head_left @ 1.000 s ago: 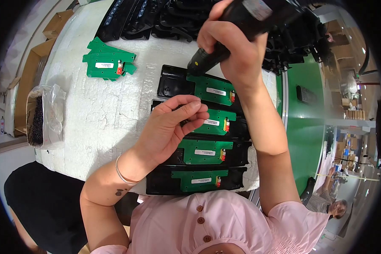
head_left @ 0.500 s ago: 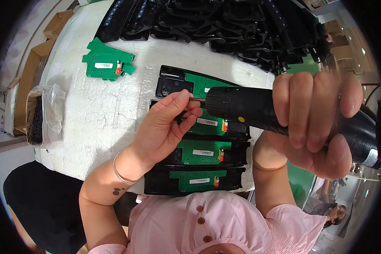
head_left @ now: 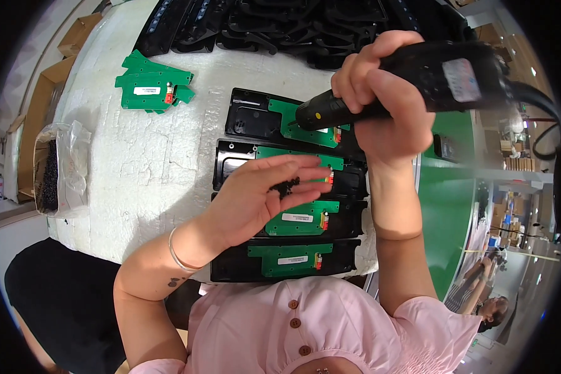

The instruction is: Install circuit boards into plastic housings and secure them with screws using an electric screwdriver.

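Note:
My right hand [head_left: 397, 103] is wrapped round a black electric screwdriver [head_left: 323, 110], tilted with its nose down at the left. Its tip is over the green circuit board [head_left: 310, 136] in the farthest black plastic housing [head_left: 246, 115]; I cannot tell whether it touches. My left hand [head_left: 246, 196] is palm up above the second housing [head_left: 227, 163], its fingers loosely stretched. A small heap of black screws [head_left: 285, 187] rests in it, against the curled fingers. Two more housings with green boards [head_left: 297, 219] lie nearer to me, partly under my left forearm.
Loose green boards [head_left: 144, 91] are stacked at the far left of the white foam-like tabletop [head_left: 149, 156]. A plastic-lined box [head_left: 48, 177] of small black pieces stands at the left edge. Many black plastic parts [head_left: 280, 28] are piled at the back. Another person [head_left: 492, 310] is at the right.
The screwdriver has swung away from my left fingers, its nose now down at the farthest board. My left hand has released the bit and turned up, showing the screws.

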Tool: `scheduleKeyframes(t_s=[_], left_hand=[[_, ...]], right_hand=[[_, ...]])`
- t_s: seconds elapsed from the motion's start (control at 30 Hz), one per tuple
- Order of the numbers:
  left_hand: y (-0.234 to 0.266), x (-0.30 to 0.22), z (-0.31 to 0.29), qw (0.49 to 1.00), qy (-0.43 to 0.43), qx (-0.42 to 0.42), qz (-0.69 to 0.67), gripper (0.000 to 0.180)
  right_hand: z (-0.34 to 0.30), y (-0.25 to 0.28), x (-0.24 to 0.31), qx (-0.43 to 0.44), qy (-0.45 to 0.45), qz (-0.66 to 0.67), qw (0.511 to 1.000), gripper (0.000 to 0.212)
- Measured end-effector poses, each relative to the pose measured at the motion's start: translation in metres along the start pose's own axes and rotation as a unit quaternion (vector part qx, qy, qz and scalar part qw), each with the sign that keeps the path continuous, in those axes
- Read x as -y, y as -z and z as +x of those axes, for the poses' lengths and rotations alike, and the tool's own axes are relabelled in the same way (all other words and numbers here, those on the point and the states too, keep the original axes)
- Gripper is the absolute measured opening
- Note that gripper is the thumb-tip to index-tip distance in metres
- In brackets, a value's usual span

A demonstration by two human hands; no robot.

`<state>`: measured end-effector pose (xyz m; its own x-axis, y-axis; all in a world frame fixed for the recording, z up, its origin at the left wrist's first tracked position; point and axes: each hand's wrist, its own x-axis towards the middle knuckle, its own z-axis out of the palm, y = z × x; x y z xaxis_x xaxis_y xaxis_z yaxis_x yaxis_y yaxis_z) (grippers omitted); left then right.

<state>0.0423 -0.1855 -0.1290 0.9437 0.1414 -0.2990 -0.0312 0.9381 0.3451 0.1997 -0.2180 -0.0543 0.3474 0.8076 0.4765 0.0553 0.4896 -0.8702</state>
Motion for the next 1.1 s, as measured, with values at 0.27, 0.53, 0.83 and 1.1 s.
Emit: scheduleKeyframes(t_s=[0.27,0.53,0.83,1.1], left_hand=[[0.002,0.0,-0.004,0.996,0.001,0.045,0.076,0.018],[0.001,0.006,-0.002,0.999,-0.012,-0.041,0.028,0.014],[0.006,0.004,-0.002,0.998,-0.043,-0.052,-0.017,0.015],[0.008,0.003,0.0,0.993,-0.068,-0.061,-0.072,0.014]], right_hand=[[-0.006,0.003,-0.006,-0.036,-0.031,-0.041,0.998,0.021],[-0.004,0.005,-0.009,0.002,-0.048,-0.062,0.997,0.017],[-0.003,0.002,-0.006,0.047,-0.033,-0.104,0.993,0.017],[-0.014,0.008,0.06,0.183,0.094,0.108,0.973,0.035]])
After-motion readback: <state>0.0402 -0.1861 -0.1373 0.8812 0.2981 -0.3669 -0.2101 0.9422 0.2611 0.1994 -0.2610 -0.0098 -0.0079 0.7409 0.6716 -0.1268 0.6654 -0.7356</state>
